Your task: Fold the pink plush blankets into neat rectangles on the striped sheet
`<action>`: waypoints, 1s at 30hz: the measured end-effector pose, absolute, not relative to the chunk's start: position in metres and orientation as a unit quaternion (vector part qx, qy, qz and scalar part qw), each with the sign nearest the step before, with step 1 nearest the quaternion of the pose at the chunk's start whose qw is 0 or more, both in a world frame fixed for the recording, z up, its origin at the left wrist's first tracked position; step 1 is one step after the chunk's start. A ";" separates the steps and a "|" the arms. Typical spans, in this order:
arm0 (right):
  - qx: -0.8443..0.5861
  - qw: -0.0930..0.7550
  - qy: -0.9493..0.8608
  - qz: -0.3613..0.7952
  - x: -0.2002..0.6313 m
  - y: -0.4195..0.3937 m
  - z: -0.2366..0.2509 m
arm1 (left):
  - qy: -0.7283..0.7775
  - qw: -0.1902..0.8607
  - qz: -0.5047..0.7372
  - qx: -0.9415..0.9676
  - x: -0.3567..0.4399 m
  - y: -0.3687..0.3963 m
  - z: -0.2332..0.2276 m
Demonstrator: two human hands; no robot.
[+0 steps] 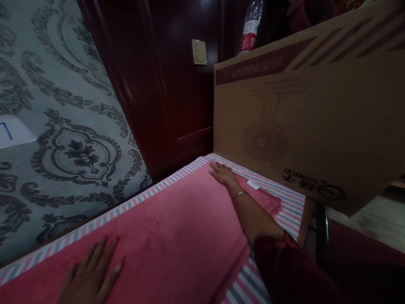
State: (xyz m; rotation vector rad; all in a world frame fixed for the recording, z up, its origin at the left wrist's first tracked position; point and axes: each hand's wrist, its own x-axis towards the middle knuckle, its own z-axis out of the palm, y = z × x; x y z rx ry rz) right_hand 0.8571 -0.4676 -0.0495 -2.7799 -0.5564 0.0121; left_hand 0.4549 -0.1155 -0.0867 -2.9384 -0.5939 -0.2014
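A pink cloth (177,223), folded in layers, lies spread along a table with a striped cover (289,202). My left hand (91,274) rests on the near left part of the cloth, fingers spread; its wrist runs out of the bottom of the view. At the cloth's far edge my right hand (223,173) lies flat with the fingers stretched out. A bracelet (240,194) circles that wrist. Beyond the right forearm, a further piece of pink cloth (264,198) with a white label (253,185) lies on the stripes.
A large cardboard box (316,114) stands at the table's far right, with a plastic bottle (249,31) behind its top edge. Dark red wood panelling (177,101) with a switch plate (199,52) and a patterned wall (79,147) border the far and left sides.
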 end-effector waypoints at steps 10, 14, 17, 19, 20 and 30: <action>-0.966 0.179 -0.183 -0.028 0.851 -0.468 -0.046 | -0.191 0.052 -0.061 -0.978 0.455 -0.117 -0.078; -0.967 0.188 -0.158 -0.066 0.838 -0.464 -0.038 | -0.169 0.040 -0.058 -0.983 0.455 -0.123 -0.064; -0.971 0.186 -0.127 -0.082 0.825 -0.471 -0.035 | -0.164 0.035 -0.065 -0.984 0.458 -0.124 -0.065; -0.975 0.183 -0.097 -0.085 0.814 -0.486 -0.035 | -0.171 0.034 -0.078 -0.982 0.462 -0.123 -0.069; -0.977 0.181 -0.080 -0.084 0.806 -0.496 -0.036 | -0.176 0.033 -0.087 -0.980 0.463 -0.123 -0.072; -0.977 0.170 0.079 -0.097 0.720 -0.580 -0.041 | -0.173 0.007 -0.091 -0.981 0.470 -0.131 -0.061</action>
